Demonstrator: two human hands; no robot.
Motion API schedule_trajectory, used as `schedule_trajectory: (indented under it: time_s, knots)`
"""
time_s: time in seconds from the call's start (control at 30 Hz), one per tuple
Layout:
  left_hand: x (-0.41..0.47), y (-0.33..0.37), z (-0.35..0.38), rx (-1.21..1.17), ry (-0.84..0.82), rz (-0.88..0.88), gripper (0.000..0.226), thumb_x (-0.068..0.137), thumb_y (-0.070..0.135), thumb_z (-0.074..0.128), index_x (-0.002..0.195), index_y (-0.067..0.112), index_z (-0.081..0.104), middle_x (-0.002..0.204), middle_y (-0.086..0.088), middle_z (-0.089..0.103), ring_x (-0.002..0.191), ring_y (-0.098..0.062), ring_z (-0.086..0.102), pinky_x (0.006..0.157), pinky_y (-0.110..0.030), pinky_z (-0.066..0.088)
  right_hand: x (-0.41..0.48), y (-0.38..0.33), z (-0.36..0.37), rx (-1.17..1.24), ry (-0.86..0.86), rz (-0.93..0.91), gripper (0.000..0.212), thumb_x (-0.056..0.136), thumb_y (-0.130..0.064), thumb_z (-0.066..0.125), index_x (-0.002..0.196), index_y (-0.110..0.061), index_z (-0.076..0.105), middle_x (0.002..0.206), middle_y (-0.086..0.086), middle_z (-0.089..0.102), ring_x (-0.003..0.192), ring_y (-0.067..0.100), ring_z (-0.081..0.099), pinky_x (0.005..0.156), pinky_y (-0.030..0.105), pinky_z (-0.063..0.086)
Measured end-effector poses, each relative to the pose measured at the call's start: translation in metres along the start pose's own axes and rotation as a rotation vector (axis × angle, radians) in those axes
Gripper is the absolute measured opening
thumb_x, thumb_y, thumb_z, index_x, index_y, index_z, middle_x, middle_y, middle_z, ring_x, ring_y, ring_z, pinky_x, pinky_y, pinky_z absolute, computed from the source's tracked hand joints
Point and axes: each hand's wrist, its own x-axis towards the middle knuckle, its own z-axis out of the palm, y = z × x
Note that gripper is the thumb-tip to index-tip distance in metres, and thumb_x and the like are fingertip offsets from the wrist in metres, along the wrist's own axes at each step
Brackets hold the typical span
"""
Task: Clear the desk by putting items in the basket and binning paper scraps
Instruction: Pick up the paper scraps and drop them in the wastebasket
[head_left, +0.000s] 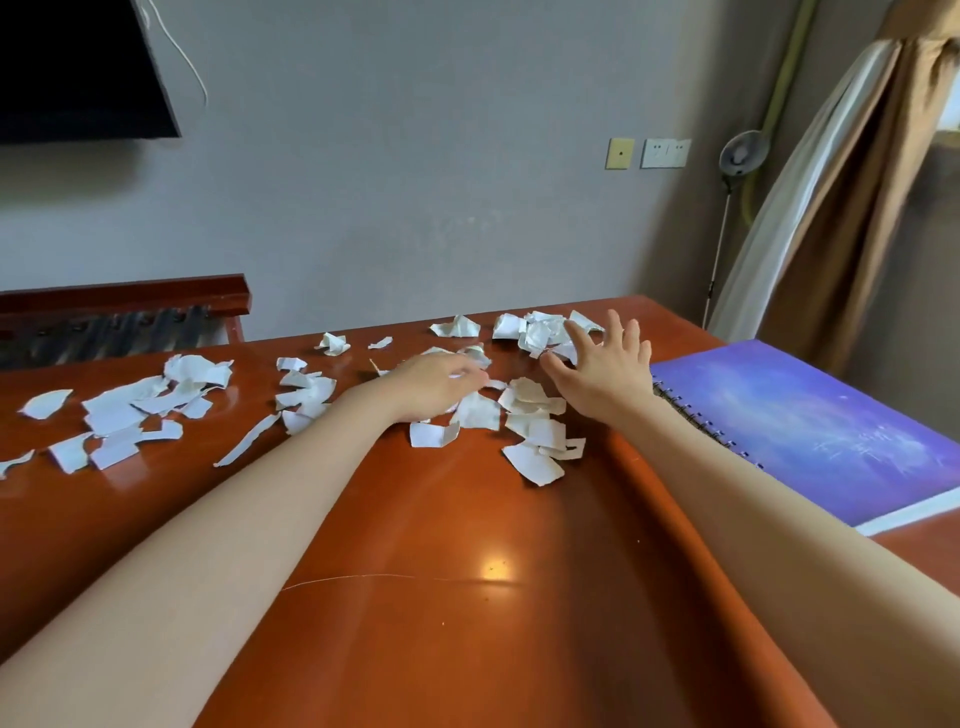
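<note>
desk (467, 545): glossy wood | paper scraps (130, 410) scattered | wall (415, 182): grey

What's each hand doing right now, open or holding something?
Left hand: on the paper scraps, fingers bent; grip cannot be told.
Right hand: open, fingers spread.

We list two hands and two forearms, all bare. Left hand (431, 384): back and knuckles showing, fingertips blurred. Right hand (605, 371): back showing, four fingers and a thumb, each distinct. Left forearm (234, 509) and right forearm (779, 514): smooth, uncovered along the whole length we see, widening toward the near edge of the view.
</note>
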Motion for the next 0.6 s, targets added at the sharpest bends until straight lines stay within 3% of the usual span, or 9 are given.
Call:
schedule_trajectory:
  time_s: [0.07, 0.13, 0.23, 0.37, 0.5, 0.6]
  knots:
    - [-0.008, 0.004, 0.002, -0.108, 0.010, 0.037, 0.040, 0.098, 0.043, 0.036, 0.130, 0.027, 0.053, 0.138, 0.000, 0.051, 0.126, -0.021, 0.047, 0.101, -0.035, 0.039, 0.006, 0.004, 0.002, -0.009, -0.055, 0.047, 0.062, 0.093, -0.056, 0.030, 0.148, -0.027, 0.022, 0.157, 0.017, 0.004, 0.144, 0.039, 0.002, 0.117, 0.048, 0.004]
    - [-0.014, 0.008, 0.001, -0.255, 0.085, 0.051, 0.036, 0.098, 0.041, 0.039, 0.123, 0.025, 0.059, 0.128, 0.002, 0.058, 0.120, -0.019, 0.052, 0.096, -0.033, 0.042, 0.010, 0.006, 0.001, -0.041, -0.085, 0.068, 0.063, 0.092, -0.057, 0.030, 0.146, -0.024, 0.027, 0.154, 0.019, 0.017, 0.141, 0.038, 0.017, 0.116, 0.049, 0.009]
    - [-0.019, 0.010, -0.004, -0.314, 0.175, 0.078, 0.036, 0.094, 0.046, 0.045, 0.125, 0.029, 0.054, 0.137, 0.006, 0.048, 0.128, -0.015, 0.044, 0.096, -0.027, 0.036, 0.009, 0.006, -0.003, -0.045, -0.163, -0.013, 0.055, 0.094, -0.051, 0.030, 0.141, -0.023, 0.037, 0.149, 0.013, 0.033, 0.137, 0.031, 0.031, 0.113, 0.050, 0.009]
    - [-0.028, 0.009, -0.004, -0.189, -0.029, -0.060, 0.088, 0.065, 0.074, 0.060, 0.140, 0.038, 0.031, 0.154, 0.003, 0.021, 0.140, -0.022, 0.026, 0.112, -0.041, 0.029, -0.007, 0.004, -0.009, 0.222, -0.235, -0.166, 0.046, 0.097, -0.036, 0.041, 0.136, -0.014, 0.044, 0.142, 0.011, 0.042, 0.131, 0.024, 0.038, 0.098, 0.031, 0.031]
    - [-0.038, 0.018, 0.010, -0.154, -0.096, -0.003, 0.091, 0.064, 0.065, 0.070, 0.141, 0.043, 0.026, 0.154, 0.010, 0.018, 0.142, -0.019, 0.020, 0.115, -0.045, 0.025, -0.030, 0.001, -0.015, 0.377, -0.239, -0.244, 0.039, 0.093, -0.036, 0.050, 0.127, -0.017, 0.055, 0.134, 0.004, 0.049, 0.125, 0.020, 0.045, 0.095, 0.026, 0.034]
    - [-0.045, 0.028, 0.020, -0.133, -0.131, 0.038, 0.105, 0.058, 0.061, 0.078, 0.142, 0.046, 0.017, 0.154, 0.010, 0.019, 0.142, -0.018, 0.019, 0.114, -0.046, 0.027, -0.047, 0.000, -0.023, 0.522, -0.364, -0.306, 0.040, 0.089, -0.031, 0.060, 0.126, -0.019, 0.055, 0.132, 0.000, 0.051, 0.125, 0.018, 0.046, 0.102, 0.028, 0.036]
